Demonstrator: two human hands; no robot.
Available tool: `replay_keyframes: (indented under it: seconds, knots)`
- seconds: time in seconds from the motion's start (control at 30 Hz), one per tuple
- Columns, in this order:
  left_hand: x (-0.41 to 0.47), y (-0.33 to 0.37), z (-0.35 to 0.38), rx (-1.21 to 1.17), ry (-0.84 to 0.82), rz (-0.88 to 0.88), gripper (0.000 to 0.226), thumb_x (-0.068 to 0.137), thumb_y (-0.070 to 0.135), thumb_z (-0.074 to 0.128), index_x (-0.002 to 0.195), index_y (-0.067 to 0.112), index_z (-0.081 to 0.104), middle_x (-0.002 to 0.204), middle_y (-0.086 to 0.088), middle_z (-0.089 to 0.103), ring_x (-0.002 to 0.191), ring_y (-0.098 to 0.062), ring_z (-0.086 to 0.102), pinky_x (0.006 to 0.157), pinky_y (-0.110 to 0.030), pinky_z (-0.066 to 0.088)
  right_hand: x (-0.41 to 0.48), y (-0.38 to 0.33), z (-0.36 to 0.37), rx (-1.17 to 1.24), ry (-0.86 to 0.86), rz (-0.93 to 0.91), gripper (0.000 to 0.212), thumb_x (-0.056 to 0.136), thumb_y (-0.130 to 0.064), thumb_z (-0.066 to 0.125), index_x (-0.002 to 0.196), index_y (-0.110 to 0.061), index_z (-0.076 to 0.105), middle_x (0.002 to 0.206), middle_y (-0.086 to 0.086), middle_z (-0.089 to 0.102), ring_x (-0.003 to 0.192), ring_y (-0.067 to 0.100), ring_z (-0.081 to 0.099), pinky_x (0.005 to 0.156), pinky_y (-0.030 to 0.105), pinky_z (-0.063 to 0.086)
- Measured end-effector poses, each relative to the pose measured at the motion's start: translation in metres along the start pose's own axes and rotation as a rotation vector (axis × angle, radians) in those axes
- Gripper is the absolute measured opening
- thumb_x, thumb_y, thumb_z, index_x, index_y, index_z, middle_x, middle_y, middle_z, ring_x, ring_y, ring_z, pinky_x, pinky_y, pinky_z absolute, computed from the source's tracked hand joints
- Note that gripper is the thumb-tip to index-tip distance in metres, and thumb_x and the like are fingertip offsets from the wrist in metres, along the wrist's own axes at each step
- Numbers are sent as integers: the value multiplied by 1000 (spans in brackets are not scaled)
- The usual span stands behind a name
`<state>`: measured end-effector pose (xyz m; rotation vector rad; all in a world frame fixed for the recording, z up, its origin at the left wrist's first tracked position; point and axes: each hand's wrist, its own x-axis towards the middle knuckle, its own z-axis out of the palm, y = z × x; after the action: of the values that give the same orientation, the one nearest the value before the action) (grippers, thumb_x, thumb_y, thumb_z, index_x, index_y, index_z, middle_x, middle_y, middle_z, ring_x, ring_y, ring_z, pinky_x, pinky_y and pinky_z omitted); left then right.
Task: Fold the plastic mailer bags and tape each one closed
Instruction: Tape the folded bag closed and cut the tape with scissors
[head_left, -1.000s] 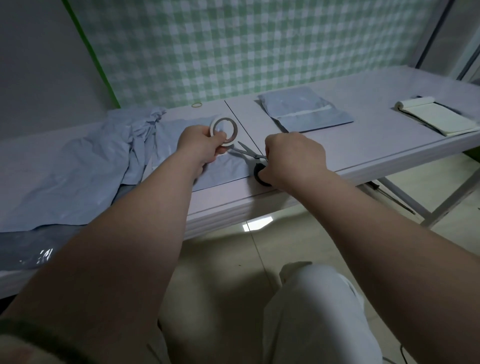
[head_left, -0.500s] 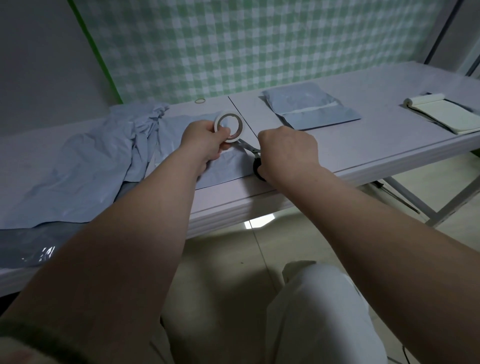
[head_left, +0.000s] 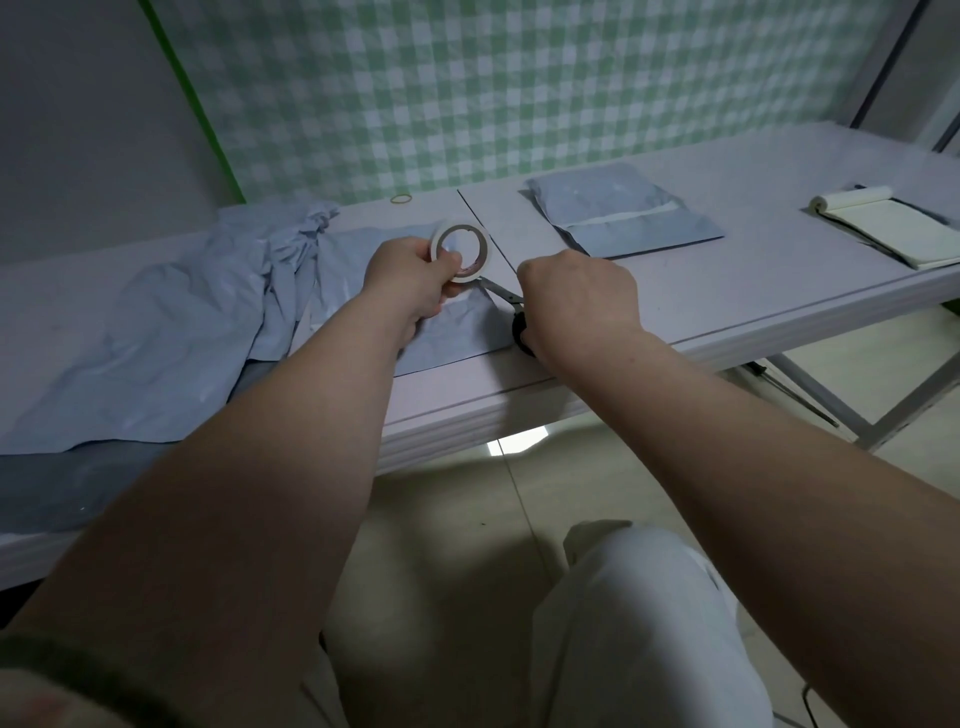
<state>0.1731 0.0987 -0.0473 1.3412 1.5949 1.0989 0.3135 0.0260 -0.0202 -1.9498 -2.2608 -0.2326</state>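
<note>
White tape (head_left: 470, 274) pinched in your left hand (head_left: 410, 280), scissors (head_left: 503, 295) gripped in your right hand (head_left: 579, 296); blades could nick the mailer (head_left: 457, 332).

White trousers (head_left: 644, 623) (dark sleeve edge (head_left: 78, 670)).

Left of frame, on the worktop (head_left: 727, 291): a heap of loose mailer bags (head_left: 171, 332), reaching to the near edge. At centre, one flat mailer bag (head_left: 457, 332), beneath both hands. Above it, the tape roll (head_left: 485, 254) in the left hand (head_left: 410, 280); just right of that, the scissors (head_left: 501, 293) in the right hand (head_left: 576, 296), tips toward the roll. Behind, near the wall, a rubber band (head_left: 401, 198). Upper right of centre, the folded bags (head_left: 618, 215); far right, a notepad (head_left: 883, 228).
</note>
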Motion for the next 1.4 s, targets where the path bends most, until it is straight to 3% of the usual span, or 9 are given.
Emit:
replay_keyframes:
  seconds: [0.17,0.3,0.47,0.73,0.9,1.07,1.2,1.27,1.4]
  knots:
    - [-1,3,-1,-14,18,-24,20,94,22,57,75,18,56,71,-4,63,59,-7,58,53,-20,42,1,6,-1,14,6,39,18,85,-9,55,102,-15,56,87,6,49,75,29,45,65,29,32]
    - [-2,5,-3,-60,35,-74,19,95,25,54,77,21,57,71,0,64,50,-2,55,54,-19,45,7,14,0,77,-24,137,11,85,-13,56,89,-17,47,70,0,36,73,27,44,57,26,30]
    - [-4,7,-5,-95,27,-101,19,95,26,53,78,21,59,73,0,65,55,-8,51,56,-19,47,20,21,6,203,-43,198,14,83,-16,64,90,-14,52,104,12,57,83,30,49,68,29,36]
    - [-8,14,-10,-172,-27,-158,18,96,27,52,81,19,57,75,0,64,56,-8,51,53,-20,50,43,19,11,209,-111,176,5,81,-13,62,84,-10,58,89,8,48,80,24,46,67,27,37]
    - [-9,23,-9,-138,-119,-137,12,95,25,53,84,19,55,72,0,63,55,-9,51,57,-24,51,59,17,8,767,39,215,32,84,-28,59,102,-3,69,100,14,69,90,30,64,83,39,54]
    - [-2,34,-9,-5,-139,-64,14,96,19,50,84,17,57,69,-2,59,52,-10,48,53,-24,48,68,14,3,1468,-124,301,8,86,-10,58,91,-15,63,80,5,63,65,19,59,62,28,51]
    - [6,39,-9,88,-126,-34,13,93,16,50,94,7,59,67,-5,57,50,-13,48,51,-25,46,79,16,9,1499,-124,286,13,86,-26,65,91,-14,65,71,-3,61,60,13,56,59,24,49]
    - [9,43,-8,94,-130,-28,14,94,18,51,91,7,58,67,-7,58,52,-15,48,52,-25,45,85,13,13,1471,-63,303,12,84,-20,68,90,-10,65,72,1,62,57,12,56,59,24,51]
    - [16,46,-10,112,-82,22,25,97,30,46,77,19,55,71,-5,63,61,-20,52,61,-30,47,108,15,25,1456,76,551,19,77,-10,70,60,-10,61,54,4,56,55,20,56,70,34,56]
